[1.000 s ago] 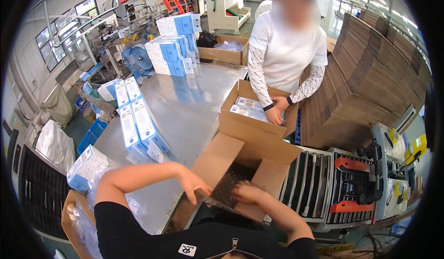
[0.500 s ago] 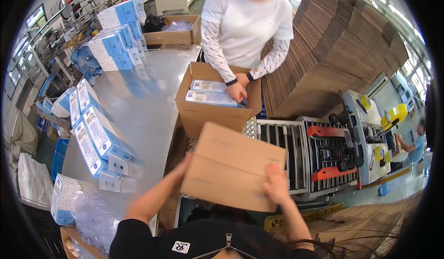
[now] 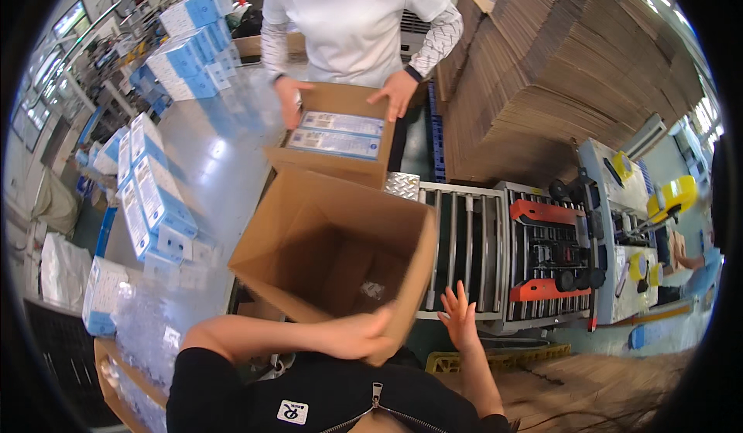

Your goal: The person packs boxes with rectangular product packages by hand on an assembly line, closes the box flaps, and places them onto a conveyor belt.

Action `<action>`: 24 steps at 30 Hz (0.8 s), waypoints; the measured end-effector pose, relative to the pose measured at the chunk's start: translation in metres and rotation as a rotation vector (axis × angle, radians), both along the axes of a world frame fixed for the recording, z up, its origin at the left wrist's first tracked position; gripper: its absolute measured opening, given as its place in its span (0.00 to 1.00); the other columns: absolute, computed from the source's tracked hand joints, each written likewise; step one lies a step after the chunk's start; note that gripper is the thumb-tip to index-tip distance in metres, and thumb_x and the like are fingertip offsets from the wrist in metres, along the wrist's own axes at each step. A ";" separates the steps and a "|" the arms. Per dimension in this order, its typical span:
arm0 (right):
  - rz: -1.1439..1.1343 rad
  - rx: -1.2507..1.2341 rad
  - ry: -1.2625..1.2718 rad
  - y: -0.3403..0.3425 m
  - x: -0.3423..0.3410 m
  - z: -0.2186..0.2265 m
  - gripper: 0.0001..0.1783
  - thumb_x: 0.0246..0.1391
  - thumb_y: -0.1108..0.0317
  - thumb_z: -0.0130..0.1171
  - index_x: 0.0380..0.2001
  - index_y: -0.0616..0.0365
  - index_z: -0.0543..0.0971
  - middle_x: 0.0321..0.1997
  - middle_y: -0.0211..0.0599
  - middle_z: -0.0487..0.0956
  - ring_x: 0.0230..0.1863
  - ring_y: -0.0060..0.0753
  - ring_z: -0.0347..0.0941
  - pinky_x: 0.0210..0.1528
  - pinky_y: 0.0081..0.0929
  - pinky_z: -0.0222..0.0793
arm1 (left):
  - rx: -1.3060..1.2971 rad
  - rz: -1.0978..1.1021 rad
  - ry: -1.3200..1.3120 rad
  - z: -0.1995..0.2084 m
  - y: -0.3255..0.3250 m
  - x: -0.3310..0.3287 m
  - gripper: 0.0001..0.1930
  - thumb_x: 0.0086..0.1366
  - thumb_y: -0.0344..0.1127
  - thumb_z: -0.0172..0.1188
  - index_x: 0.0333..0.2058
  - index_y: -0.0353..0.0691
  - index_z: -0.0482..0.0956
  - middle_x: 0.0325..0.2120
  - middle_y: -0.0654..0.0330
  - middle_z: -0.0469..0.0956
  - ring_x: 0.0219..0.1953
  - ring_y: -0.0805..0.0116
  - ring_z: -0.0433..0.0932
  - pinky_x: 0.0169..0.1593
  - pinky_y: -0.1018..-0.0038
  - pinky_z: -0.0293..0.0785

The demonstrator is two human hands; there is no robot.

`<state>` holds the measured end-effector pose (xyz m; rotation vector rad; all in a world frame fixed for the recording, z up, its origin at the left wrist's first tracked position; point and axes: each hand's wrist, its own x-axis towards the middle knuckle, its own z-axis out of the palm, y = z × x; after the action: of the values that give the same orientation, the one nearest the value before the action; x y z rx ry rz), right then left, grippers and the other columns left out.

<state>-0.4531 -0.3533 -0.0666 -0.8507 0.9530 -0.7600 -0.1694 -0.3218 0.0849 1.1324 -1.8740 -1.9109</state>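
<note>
An open cardboard box (image 3: 309, 270) stands tilted in front of me, its mouth facing up toward me. A small crumpled clear scrap (image 3: 373, 288) shows inside it. My left hand (image 3: 360, 334) reaches across the box's near side and holds the wall by its right corner; the far fingers are partly hidden. My right hand (image 3: 460, 318) is off the box to the right, fingers spread, holding nothing. Beyond, a co-worker's hands (image 3: 396, 92) rest on another cardboard box (image 3: 340, 166), in which blue-and-white cartons (image 3: 340, 133) lie side by side.
On the left, a metal table (image 3: 213, 170) bears several blue-and-white cartons (image 3: 159, 193) and clear plastic packaging (image 3: 151, 317). A roller conveyor (image 3: 464, 239) leads right to a taping machine with red guides (image 3: 546, 212). Tall stacks of flat cardboard (image 3: 557, 85) stand at the back right.
The folded box has been opened out into a box shape and brought nearer. My right hand has let go; my left has moved to the near right corner. The co-worker's hands have moved apart.
</note>
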 end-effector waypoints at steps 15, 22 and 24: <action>0.193 0.175 0.277 -0.049 0.082 0.051 0.36 0.48 0.77 0.45 0.62 0.57 0.51 0.55 0.37 0.67 0.56 0.32 0.61 0.57 0.27 0.56 | -0.015 0.278 -0.846 -0.239 -0.025 0.188 0.19 0.52 0.40 0.51 0.31 0.25 0.77 0.33 0.39 0.76 0.41 0.46 0.75 0.44 0.58 0.70; 0.429 0.137 0.430 -0.075 0.168 0.026 0.40 0.48 0.69 0.56 0.62 0.61 0.51 0.60 0.37 0.62 0.58 0.31 0.58 0.58 0.28 0.54 | -0.520 1.346 -1.489 -0.047 -0.017 0.455 0.43 0.49 0.49 0.60 0.62 0.42 0.52 0.62 0.41 0.47 0.62 0.39 0.50 0.62 0.57 0.50; 0.381 0.119 0.503 -0.092 0.143 0.039 0.37 0.50 0.67 0.56 0.61 0.59 0.53 0.58 0.37 0.63 0.57 0.34 0.60 0.55 0.28 0.58 | -0.190 1.352 -1.496 -0.039 0.002 0.479 0.44 0.48 0.50 0.60 0.62 0.43 0.51 0.62 0.41 0.44 0.60 0.38 0.52 0.61 0.54 0.52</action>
<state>-0.3105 -0.4450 -0.0274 -1.1033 1.2162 -0.1559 0.3100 -0.3196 0.0462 2.9255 -0.7427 0.0431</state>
